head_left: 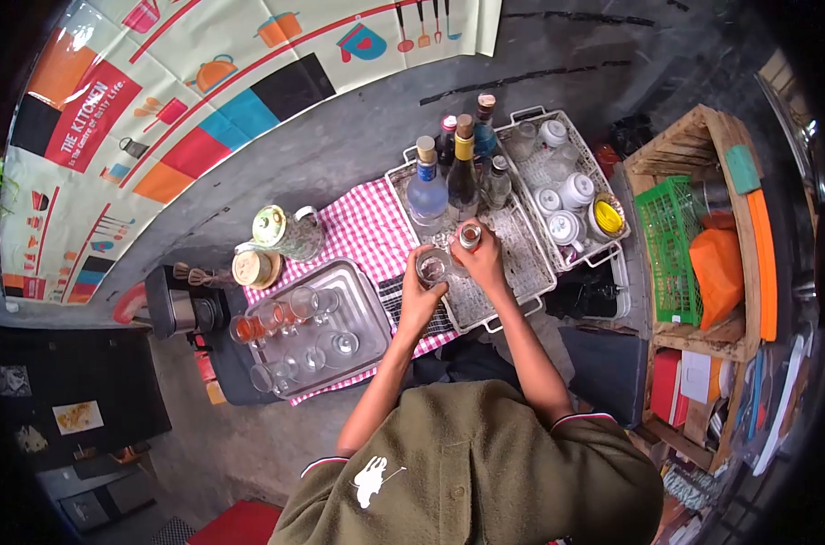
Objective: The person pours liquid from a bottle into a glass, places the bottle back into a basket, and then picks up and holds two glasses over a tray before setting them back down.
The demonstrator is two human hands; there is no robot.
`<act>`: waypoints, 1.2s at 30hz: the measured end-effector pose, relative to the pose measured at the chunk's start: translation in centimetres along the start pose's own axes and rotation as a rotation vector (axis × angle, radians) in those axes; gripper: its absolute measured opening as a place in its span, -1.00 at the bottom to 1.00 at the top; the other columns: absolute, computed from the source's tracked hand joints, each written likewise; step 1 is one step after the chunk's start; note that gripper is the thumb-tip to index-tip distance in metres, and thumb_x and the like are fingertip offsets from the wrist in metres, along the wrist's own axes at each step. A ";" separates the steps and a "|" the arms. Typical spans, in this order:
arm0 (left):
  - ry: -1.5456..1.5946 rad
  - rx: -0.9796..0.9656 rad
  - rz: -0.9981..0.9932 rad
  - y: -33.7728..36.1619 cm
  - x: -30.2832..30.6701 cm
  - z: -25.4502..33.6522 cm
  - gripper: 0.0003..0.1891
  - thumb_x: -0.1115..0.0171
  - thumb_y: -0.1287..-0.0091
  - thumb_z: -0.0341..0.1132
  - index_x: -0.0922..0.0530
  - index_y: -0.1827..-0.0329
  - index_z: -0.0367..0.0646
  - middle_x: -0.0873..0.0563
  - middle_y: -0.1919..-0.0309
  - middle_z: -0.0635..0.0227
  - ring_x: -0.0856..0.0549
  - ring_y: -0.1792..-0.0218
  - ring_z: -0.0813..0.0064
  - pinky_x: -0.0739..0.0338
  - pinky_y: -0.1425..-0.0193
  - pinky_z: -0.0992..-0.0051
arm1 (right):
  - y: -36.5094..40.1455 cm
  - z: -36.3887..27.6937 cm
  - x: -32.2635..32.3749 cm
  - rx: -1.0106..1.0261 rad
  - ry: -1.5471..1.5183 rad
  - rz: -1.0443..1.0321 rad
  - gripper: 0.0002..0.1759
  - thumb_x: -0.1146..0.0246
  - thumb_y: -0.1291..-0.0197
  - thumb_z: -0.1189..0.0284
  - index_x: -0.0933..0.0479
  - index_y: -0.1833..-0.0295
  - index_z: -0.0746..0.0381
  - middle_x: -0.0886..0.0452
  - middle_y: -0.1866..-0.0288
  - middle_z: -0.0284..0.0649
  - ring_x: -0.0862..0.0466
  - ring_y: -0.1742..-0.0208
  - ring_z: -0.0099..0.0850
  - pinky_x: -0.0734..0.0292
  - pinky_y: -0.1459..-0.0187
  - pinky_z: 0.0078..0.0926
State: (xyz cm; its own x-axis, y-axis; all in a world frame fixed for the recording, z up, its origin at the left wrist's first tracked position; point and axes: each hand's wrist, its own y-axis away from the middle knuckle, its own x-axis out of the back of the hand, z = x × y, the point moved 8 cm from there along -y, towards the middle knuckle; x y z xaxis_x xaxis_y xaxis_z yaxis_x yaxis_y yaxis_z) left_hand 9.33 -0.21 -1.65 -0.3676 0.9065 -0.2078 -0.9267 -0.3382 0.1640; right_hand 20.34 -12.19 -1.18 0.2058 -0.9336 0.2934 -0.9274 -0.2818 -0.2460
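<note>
My left hand (420,295) is wrapped round a clear glass (432,265) above the near-left part of a white tray (512,295). Just right of it, my right hand (483,259) grips a small bottle (470,237), whose round top faces the camera. The glass and the bottle are side by side; whether they touch cannot be made out. Behind my hands on the tray stand a blue bottle (427,193), a dark bottle with a yellow neck (463,173) and a small clear bottle (497,184).
At the left, a metal tray (362,359) holds several glasses on a checkered cloth (358,222), near a floral pitcher (299,234). A second white tray (603,250) with cups and jars stands right. Beyond it is a wooden crate (703,345) with a green basket (667,245).
</note>
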 end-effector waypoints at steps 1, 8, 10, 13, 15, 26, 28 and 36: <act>-0.014 0.010 -0.014 -0.2 0.0 0.1 -0.25 -0.15 -0.02 -0.79 -0.32 -0.37 -0.15 -0.52 -0.09 0.36 -0.56 -0.14 0.53 -0.47 -0.20 0.53 | -0.1 0.0 0.0 0.006 0.005 -0.006 -0.67 -0.45 -0.11 0.34 -0.47 0.23 0.28 -0.61 0.37 -0.04 -0.64 0.28 0.01 -0.49 0.21 -0.12; 0.017 -0.018 0.038 -0.1 0.4 0.1 -0.23 -0.18 -0.04 -0.76 -0.29 -0.40 -0.12 -0.49 -0.13 0.34 -0.55 -0.14 0.52 -0.50 -0.19 0.52 | -0.1 0.8 -0.4 0.052 0.079 0.005 -0.69 -0.45 -0.11 0.34 -0.48 0.26 0.27 -0.60 0.32 -0.05 -0.62 0.24 0.03 -0.47 0.19 -0.07; -0.017 -0.043 0.030 -0.4 0.6 -0.5 -0.21 -0.19 -0.04 -0.76 -0.27 -0.41 -0.09 -0.49 -0.12 0.33 -0.55 -0.13 0.51 -0.51 -0.18 0.52 | 0.1 0.8 -0.2 0.030 0.069 0.022 -0.72 -0.47 -0.09 0.35 -0.55 0.20 0.25 -0.62 0.29 -0.07 -0.64 0.19 0.00 -0.51 0.14 -0.10; 0.007 -0.024 0.016 -0.4 0.9 -1.0 -0.23 -0.21 -0.03 -0.75 -0.31 -0.39 -0.10 -0.50 -0.14 0.35 -0.55 -0.16 0.51 -0.51 -0.20 0.51 | 0.0 0.9 -0.4 0.056 0.046 0.021 -0.70 -0.50 -0.05 0.38 -0.63 0.12 0.22 -0.66 0.22 -0.11 -0.68 0.10 -0.07 -0.55 0.05 -0.15; 0.003 -0.026 0.017 -0.4 0.8 -0.5 -0.25 -0.22 -0.04 -0.75 -0.33 -0.38 -0.12 -0.50 -0.17 0.37 -0.54 -0.18 0.51 -0.51 -0.21 0.49 | 0.0 1.2 -0.3 0.061 0.035 0.014 -0.67 -0.52 -0.01 0.43 -0.68 0.07 0.21 -0.71 0.13 -0.15 -0.69 -0.02 -0.15 -0.58 -0.05 -0.20; 0.137 -0.033 0.005 -0.3 0.7 -0.1 -0.24 -0.19 -0.06 -0.72 -0.34 -0.44 -0.19 -0.51 -0.27 0.32 -0.52 -0.28 0.47 -0.50 -0.29 0.46 | -0.4 1.7 -0.5 0.115 -0.034 -0.010 -0.64 -0.50 -0.03 0.42 -0.64 0.03 0.28 -0.73 0.05 -0.12 -0.73 0.07 -0.14 -0.59 0.01 -0.21; 0.207 0.004 0.014 -0.3 1.0 -0.6 -0.23 -0.16 -0.03 -0.75 -0.36 -0.43 -0.17 -0.49 -0.26 0.33 -0.49 -0.29 0.47 -0.47 -0.31 0.49 | -0.2 1.7 -0.5 0.127 -0.023 -0.020 -0.65 -0.48 -0.05 0.41 -0.64 0.03 0.27 -0.74 0.07 -0.13 -0.74 0.07 -0.14 -0.59 0.02 -0.20; 0.225 0.012 -0.043 0.0 0.8 -0.7 -0.24 -0.20 -0.08 -0.73 -0.33 -0.44 -0.15 -0.45 -0.29 0.30 -0.48 -0.30 0.43 -0.50 -0.34 0.44 | 0.1 2.4 -1.0 0.129 -0.042 -0.026 -0.78 -0.38 -0.06 0.45 -0.65 0.14 0.22 -0.75 0.14 -0.18 -0.73 0.11 -0.17 -0.59 0.05 -0.23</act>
State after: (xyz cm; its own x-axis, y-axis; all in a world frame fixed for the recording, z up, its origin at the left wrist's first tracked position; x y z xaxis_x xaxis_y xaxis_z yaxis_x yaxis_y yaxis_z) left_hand 8.97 0.35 -2.51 -0.3368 0.8404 -0.4247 -0.9415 -0.2959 0.1613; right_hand 20.76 -11.84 -3.72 0.2448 -0.9331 0.2634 -0.8741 -0.3300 -0.3564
